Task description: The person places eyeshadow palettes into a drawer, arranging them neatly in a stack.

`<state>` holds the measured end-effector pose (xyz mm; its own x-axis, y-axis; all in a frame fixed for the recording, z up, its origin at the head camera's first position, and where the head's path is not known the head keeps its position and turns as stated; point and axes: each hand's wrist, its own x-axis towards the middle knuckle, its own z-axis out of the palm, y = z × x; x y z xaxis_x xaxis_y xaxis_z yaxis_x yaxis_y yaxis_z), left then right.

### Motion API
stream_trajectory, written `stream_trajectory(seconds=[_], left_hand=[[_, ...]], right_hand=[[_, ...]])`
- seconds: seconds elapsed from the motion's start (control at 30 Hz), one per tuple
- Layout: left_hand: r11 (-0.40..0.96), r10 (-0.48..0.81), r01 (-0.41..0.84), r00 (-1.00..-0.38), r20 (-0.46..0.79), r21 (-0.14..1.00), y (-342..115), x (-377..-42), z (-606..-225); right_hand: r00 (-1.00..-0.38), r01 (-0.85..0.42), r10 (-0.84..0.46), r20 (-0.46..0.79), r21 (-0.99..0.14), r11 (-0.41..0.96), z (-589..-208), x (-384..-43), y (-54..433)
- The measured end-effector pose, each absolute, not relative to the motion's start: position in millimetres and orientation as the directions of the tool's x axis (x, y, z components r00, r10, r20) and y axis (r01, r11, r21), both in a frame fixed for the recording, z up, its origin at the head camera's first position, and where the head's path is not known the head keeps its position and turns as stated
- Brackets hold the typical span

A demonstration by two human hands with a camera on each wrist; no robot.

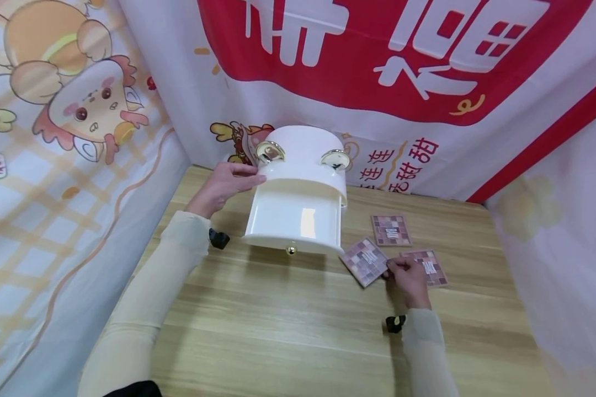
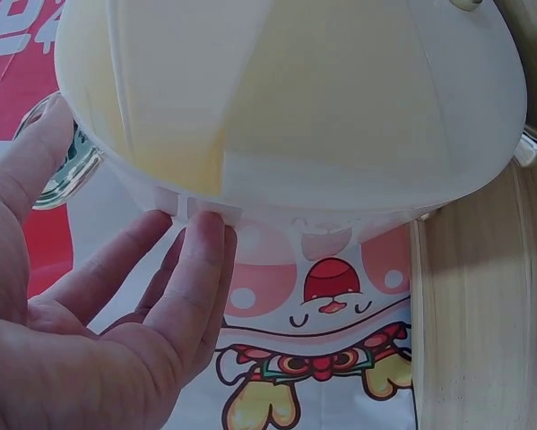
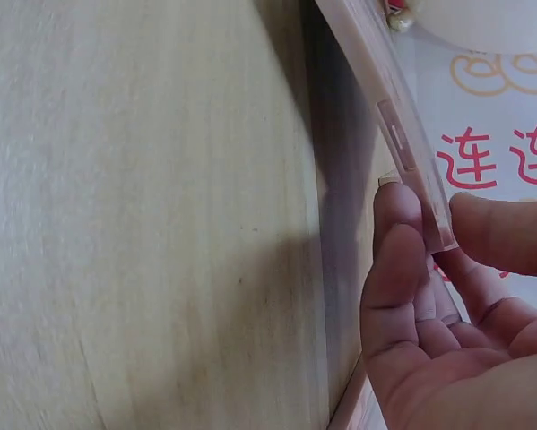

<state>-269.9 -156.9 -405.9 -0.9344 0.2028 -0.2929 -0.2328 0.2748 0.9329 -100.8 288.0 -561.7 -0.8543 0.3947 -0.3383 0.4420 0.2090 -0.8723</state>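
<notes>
A: Grip status?
B: Right grip (image 1: pixel 408 280) pinches a checked square case (image 1: pixel 361 263) between thumb and fingers, by its 4 o'clock edge. Left grip (image 1: pixel 224 186) carries nothing: fingers fairly straight, tips against the white box (image 1: pixel 302 164) on its 9 o'clock side. Steadying it, I'd guess.
A: Where's the held case exactly?
B: 4 o'clock from the drawer (image 1: pixel 278 218), just beside its front corner. Right wrist view shows it tilted. Can't tell if it touches the drawer front.
A: How far along?
B: Early, by my read. Done: drawer pulled out, one case in hand. Remaining: second case (image 1: pixel 392 230) and third case (image 1: pixel 433 270) lie on the surface (image 1: pixel 278 331), not picked up. No case visible in the drawer.
A: Counts?
B: Cases: three. From the held one, second sits at 1 o'clock, third at 3, partly hidden by the right grip. Box: one, with one drawer, one gold knob (image 1: pixel 291 251), two gold-rimmed eyes (image 1: pixel 270 152) at 10 and 2 on its face. Black wrist units (image 1: pixel 219 239): two, one per wrist. Printed cloth (image 1: pixel 288 99) at 12, behind the box.
</notes>
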Motion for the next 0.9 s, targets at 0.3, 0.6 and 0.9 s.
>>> stream_trajectory(seconds=[0.3,0.6,0.9], left_hand=[[0.289,0.204,-0.226,-0.935,-0.290,0.930,-157.8,-269.1,-405.9],[0.312,0.196,-0.207,-0.941,-0.276,0.927,-155.5,-270.2,-406.9],[0.316,0.192,-0.198,-0.944,-0.267,0.928,-154.6,-272.3,-407.3]], right_hand=[[-0.845,0.421,0.402,-0.351,-0.902,0.098,-555.7,-103.8,291.2],[-0.865,0.370,0.388,-0.319,-0.927,0.064,-545.0,-100.0,296.9],[-0.894,0.295,0.353,-0.276,-0.955,0.002,-516.9,-97.6,298.2]])
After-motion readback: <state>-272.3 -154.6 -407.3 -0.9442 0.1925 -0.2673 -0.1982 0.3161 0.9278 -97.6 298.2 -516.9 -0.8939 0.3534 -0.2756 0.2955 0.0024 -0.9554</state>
